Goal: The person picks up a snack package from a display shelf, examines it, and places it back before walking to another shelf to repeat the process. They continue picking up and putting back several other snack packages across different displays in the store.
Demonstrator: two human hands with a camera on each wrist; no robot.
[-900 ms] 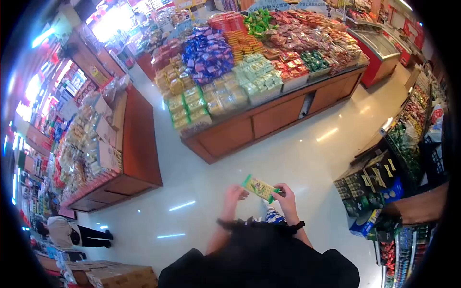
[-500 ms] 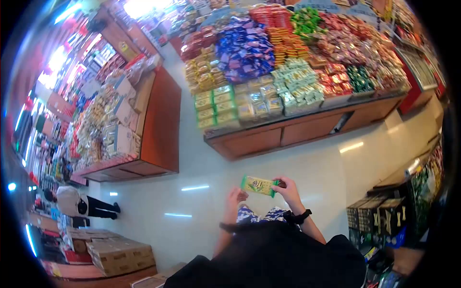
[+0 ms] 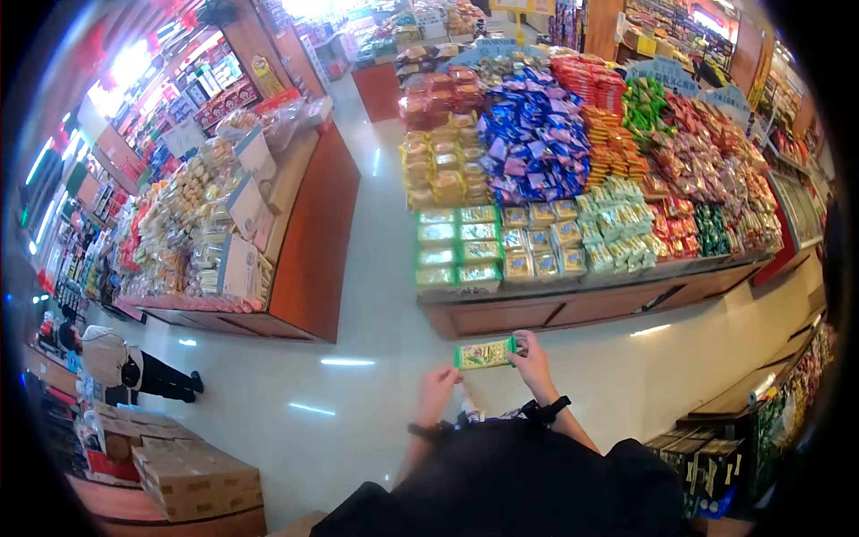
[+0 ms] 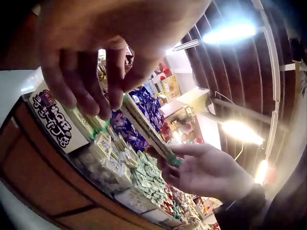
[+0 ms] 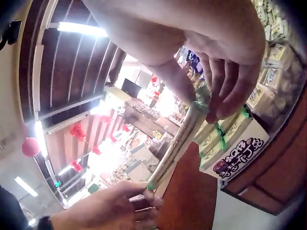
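Observation:
A yellow snack packet with green ends [image 3: 484, 354] is held out in front of the body. My right hand [image 3: 534, 365] pinches its right green end between thumb and fingers. At the other end, my left hand [image 3: 436, 394] pinches the green edge of the wrapper, as the right wrist view shows with the left thumb and finger [image 5: 149, 191] there. The packet appears edge-on in the left wrist view, a thin bar [image 4: 146, 127] stretched between both hands.
A wooden display counter [image 3: 501, 315] heaped with wrapped snacks stands ahead, with green-edged packs [image 3: 458, 246] at its near left corner. Another counter [image 3: 313, 242] is to the left. Cartons [image 3: 199, 474] and a person [image 3: 116, 358] are at lower left; dark boxes [image 3: 707, 461] at lower right.
The head view has turned, so the snack counter sits further right and lower. The packet has gone from sloping down rightward to nearly level, and the left hand's fingertips are now at its lower left corner.

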